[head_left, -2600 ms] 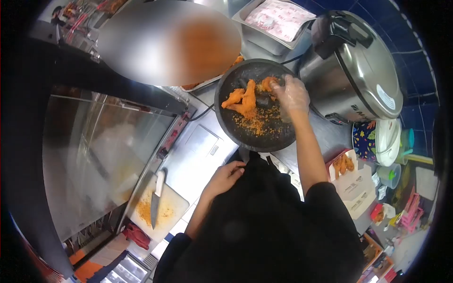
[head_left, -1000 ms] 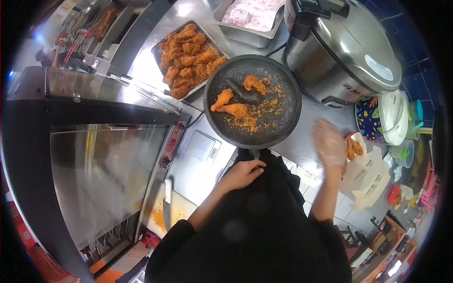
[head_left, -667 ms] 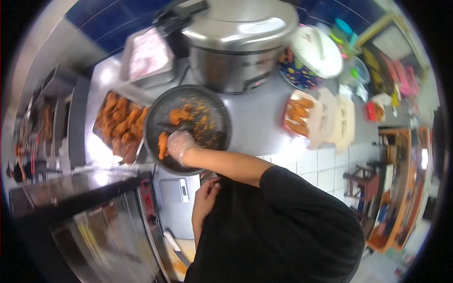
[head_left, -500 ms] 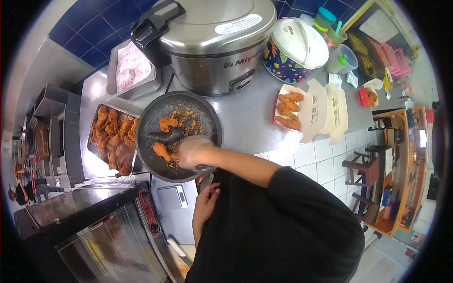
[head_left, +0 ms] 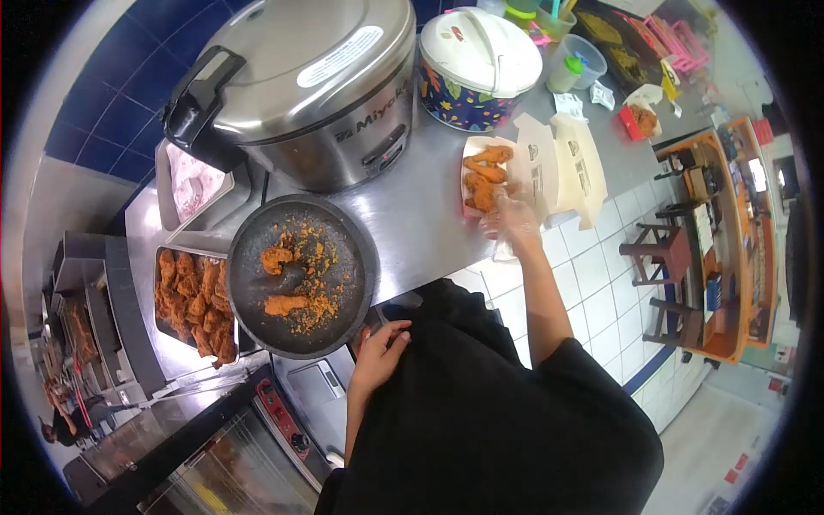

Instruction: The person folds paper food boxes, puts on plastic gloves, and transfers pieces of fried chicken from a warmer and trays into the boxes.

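My right hand (head_left: 512, 225), in a clear plastic glove, is at the near edge of an open takeaway box (head_left: 469, 209). Its fingers curl beside the fried chicken pieces (head_left: 487, 172); what they hold is too blurred to make out. My left hand (head_left: 380, 354) is bare, its fingers loosely bent and slightly apart against the black clothing by the counter edge, with nothing seen in it. Left of it, a round dark stone mortar (head_left: 245, 296) holds two chicken pieces (head_left: 285, 305), orange crumbs (head_left: 319, 311) and a dark pestle (head_left: 287, 281).
A metal tray of fried chicken (head_left: 196, 296) stands left of the mortar. Behind are a paper-lined steel pan (head_left: 193, 184), a large steel cooker (head_left: 343, 137) and a lidded patterned tub (head_left: 468, 99). A scale (head_left: 318, 386) and a glass-fronted cabinet (head_left: 236, 463) lie lower left.
My right hand has moved from the mortar to the box on the right. One fewer chicken piece shows in the mortar. The view has turned towards the right; my left hand stays by the counter edge.
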Action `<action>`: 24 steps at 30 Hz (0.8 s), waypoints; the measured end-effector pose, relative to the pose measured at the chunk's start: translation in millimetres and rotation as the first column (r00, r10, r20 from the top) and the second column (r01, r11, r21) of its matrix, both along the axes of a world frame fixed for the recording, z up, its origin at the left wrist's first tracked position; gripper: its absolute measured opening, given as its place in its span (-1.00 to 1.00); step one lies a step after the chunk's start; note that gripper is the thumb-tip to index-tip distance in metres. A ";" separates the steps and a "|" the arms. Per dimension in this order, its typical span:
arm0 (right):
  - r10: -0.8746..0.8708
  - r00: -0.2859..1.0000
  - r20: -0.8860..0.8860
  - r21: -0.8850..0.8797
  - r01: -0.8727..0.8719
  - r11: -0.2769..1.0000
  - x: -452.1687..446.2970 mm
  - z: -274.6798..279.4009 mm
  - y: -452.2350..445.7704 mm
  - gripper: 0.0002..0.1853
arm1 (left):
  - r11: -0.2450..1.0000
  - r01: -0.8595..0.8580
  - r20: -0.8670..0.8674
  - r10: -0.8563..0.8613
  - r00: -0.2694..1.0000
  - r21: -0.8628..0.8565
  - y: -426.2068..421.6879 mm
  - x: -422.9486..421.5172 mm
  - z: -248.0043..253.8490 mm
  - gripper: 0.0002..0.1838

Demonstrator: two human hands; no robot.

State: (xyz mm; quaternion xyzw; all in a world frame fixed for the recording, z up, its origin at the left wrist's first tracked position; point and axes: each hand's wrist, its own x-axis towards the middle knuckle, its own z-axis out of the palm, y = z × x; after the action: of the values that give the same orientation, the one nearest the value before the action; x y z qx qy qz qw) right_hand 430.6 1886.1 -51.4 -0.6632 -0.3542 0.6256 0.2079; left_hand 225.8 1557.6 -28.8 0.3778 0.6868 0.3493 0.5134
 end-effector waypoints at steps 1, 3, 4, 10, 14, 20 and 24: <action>0.149 0.963 0.225 0.171 -0.189 0.967 12.1 -22.7 10.4 -0.58 | 1.000 0.007 -0.004 -0.007 1.000 -0.001 0.8 -0.6 0.5 -0.66; 0.248 0.853 0.460 0.285 -0.406 0.868 25.7 -31.1 20.2 -0.60 | 0.999 -0.031 0.073 0.033 0.997 -0.029 1.3 0.2 0.2 -0.67; 0.239 0.727 0.644 0.345 -0.555 0.757 30.2 -20.2 20.6 -0.63 | 0.999 -0.035 0.075 0.037 0.997 -0.032 0.1 -0.4 -4.1 -0.67; 0.296 0.394 0.870 0.210 -0.839 0.501 -20.6 54.6 20.2 -0.60 | 0.997 -0.053 0.067 0.056 0.996 -0.054 -2.8 -1.9 -10.5 -0.68; 0.396 0.204 0.895 0.019 -0.906 0.424 -29.8 20.0 32.2 -0.42 | 0.998 -0.034 0.005 0.035 0.999 -0.051 5.9 1.0 5.2 -0.67; 0.398 0.322 0.859 0.191 -0.923 0.335 -17.6 24.9 22.6 -0.43 | 0.996 -0.068 -0.016 0.068 0.998 -0.058 -2.3 7.0 4.1 -0.65; 0.382 0.306 0.872 0.193 -0.932 0.308 -21.5 46.3 13.2 -0.42 | 0.996 -0.092 -0.010 0.092 0.996 0.001 -5.1 9.6 1.8 -0.65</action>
State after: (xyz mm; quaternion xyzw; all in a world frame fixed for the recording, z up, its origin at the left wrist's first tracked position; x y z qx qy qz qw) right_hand 409.1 1899.3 -5.1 -0.4699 -0.8665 0.1672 -0.0226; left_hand 235.4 1552.5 -27.0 0.3475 0.7060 0.3709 0.4932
